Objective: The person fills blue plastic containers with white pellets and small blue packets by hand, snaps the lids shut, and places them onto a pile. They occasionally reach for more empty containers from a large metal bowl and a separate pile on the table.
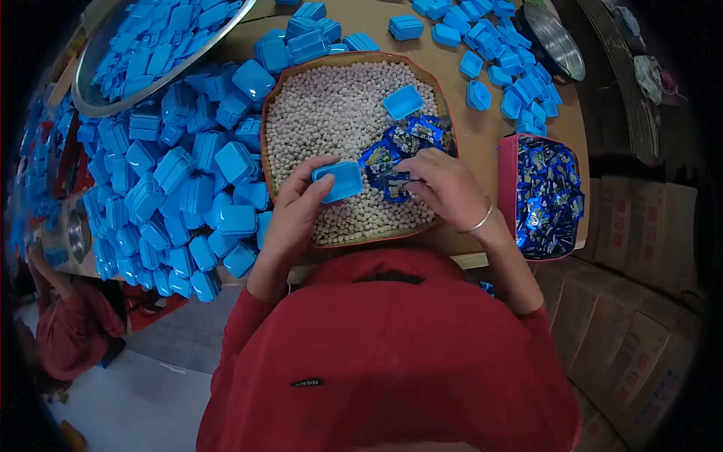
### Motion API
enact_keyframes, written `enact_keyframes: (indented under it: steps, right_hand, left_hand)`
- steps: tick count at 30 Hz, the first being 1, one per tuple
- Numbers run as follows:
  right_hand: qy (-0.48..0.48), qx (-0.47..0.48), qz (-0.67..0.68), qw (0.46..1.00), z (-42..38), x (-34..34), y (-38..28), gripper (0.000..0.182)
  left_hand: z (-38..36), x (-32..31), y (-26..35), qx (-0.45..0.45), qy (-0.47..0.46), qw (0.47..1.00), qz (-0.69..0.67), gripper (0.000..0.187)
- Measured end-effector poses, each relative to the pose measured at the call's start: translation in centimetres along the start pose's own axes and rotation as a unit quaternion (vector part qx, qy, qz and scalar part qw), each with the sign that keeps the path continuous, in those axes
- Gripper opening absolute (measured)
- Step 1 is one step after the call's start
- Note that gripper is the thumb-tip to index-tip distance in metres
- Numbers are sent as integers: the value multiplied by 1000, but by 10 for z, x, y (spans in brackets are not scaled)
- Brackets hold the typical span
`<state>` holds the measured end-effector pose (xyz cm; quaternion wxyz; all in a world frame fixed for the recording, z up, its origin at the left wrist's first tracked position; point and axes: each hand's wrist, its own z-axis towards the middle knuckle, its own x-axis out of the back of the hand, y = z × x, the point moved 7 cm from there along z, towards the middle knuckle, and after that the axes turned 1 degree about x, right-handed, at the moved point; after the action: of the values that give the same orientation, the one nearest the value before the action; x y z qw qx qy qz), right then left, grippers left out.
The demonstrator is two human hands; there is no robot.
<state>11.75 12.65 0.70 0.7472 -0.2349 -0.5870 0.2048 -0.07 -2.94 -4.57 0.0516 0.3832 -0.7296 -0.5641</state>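
Observation:
My left hand [300,202] is closed around a small open blue plastic box [338,183], held with its hollow side up over a tray of pale round pellets [320,105]. My right hand [446,184] has its fingers bent together over a pile of shiny blue packets [380,160] lying on the pellets. Its fingertips pinch at one of these packets, partly hidden by the hand. Just beyond the pile, another open blue box half [404,102] rests on the pellets.
Closed blue boxes [177,169] are heaped at the left, below a metal basin [89,94] of blue pieces. More boxes [520,83] lie at the far right, near a metal bowl [553,41]. A pink-rimmed container [507,177] holds packets. Another person [75,331] is at the left.

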Motion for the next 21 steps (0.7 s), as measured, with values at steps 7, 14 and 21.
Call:
enact_keyframes:
  steps: [7, 14, 21]
  right_hand:
    - [33, -83, 192, 977, 1, 20, -6, 9]
    - [36, -31, 156, 987, 27, 14, -44, 11]
    - [75, 24, 27, 997, 41, 14, -73, 23]
  left_hand:
    - [6, -39, 2, -30, -146, 986, 80, 44]
    - [0, -42, 4, -56, -151, 986, 45, 46]
    - [0, -18, 22, -40, -113, 993, -23, 40]
